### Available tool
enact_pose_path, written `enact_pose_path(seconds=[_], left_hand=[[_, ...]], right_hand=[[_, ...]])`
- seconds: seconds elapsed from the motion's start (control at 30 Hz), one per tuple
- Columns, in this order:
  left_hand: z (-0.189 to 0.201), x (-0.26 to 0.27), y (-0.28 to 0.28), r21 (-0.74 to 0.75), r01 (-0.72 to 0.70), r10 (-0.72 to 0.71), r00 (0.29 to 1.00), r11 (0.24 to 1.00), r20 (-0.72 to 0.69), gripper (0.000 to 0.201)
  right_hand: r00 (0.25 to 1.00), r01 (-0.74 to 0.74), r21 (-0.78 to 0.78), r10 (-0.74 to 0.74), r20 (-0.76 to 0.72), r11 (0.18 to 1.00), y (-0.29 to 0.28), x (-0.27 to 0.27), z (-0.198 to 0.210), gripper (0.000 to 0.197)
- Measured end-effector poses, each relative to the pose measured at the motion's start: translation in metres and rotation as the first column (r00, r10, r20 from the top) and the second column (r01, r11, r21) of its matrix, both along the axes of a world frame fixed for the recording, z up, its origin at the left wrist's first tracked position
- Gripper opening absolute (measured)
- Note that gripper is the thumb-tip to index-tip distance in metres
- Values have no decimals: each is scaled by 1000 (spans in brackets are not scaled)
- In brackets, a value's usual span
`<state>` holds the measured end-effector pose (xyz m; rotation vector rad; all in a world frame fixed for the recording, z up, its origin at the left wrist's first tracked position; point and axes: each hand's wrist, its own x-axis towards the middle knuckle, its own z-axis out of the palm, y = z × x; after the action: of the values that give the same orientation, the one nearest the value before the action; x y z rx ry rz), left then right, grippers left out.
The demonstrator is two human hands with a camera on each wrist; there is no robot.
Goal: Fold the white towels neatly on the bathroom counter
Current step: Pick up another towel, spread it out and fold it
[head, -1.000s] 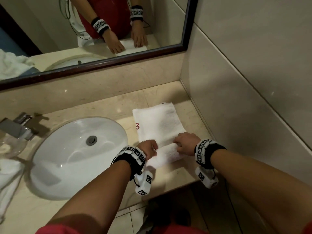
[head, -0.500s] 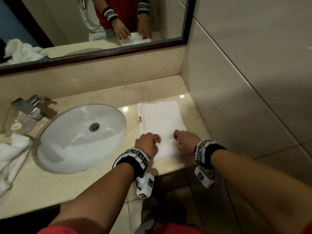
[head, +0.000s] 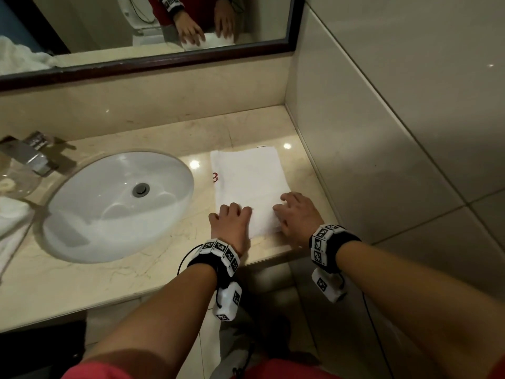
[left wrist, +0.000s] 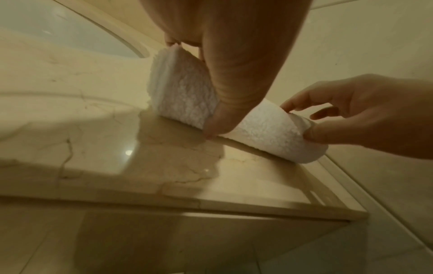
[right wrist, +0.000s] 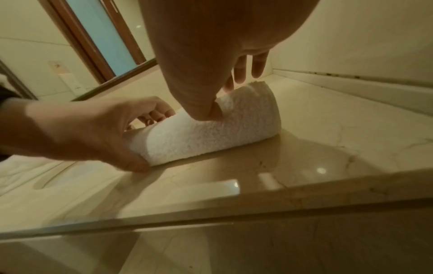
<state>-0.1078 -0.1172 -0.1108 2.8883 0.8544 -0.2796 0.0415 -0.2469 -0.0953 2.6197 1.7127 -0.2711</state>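
A white towel (head: 248,179) with a small red mark on its left edge lies flat on the beige marble counter (head: 131,274), right of the sink. Its near end is turned up into a thick roll (left wrist: 185,92) (right wrist: 211,133). My left hand (head: 232,217) grips the roll's left part, thumb (left wrist: 222,118) at the near side and fingers curled over the top. My right hand (head: 289,212) holds the right part in the same way, thumb (right wrist: 201,107) pressed into the cloth and fingers (right wrist: 248,70) over it. In each wrist view the other hand (left wrist: 351,115) (right wrist: 82,129) shows on the roll.
An oval white sink (head: 117,203) lies left of the towel, with a chrome faucet (head: 30,154) and a glass dish (head: 16,181) behind it. More white towels (head: 11,222) lie at the far left. A tiled wall (head: 382,132) bounds the counter on the right, a mirror (head: 136,28) at the back.
Both hands have moved a little away from me along the towel, turning its near end over. The towel now lies straighter on the counter, and my head has shifted.
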Motion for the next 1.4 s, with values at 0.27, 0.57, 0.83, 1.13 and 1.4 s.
enact_pose_path(seconds=[0.27,0.57,0.83,1.13,1.4], left_hand=[[4,9,13,-191,-40,28,997,981,-65,80],[16,23,41,-450,-91,45,993,888,-112,75],[26,38,72,-552,-173,58,974,816,-220,43],[31,56,102,-618,-114,-59,966,777,-253,46],[20,65,121,-606,-144,18,978,782,-209,34]], right_hand=[[991,-101,-155,113,71,983,7,-5,9,62],[991,-96,-270,117,60,958,29,5,8,59],[983,-51,-342,-14,-184,938,62,28,19,63],[906,49,-365,-196,-375,930,82,48,21,42],[902,119,-332,-241,-357,936,95,60,16,39]])
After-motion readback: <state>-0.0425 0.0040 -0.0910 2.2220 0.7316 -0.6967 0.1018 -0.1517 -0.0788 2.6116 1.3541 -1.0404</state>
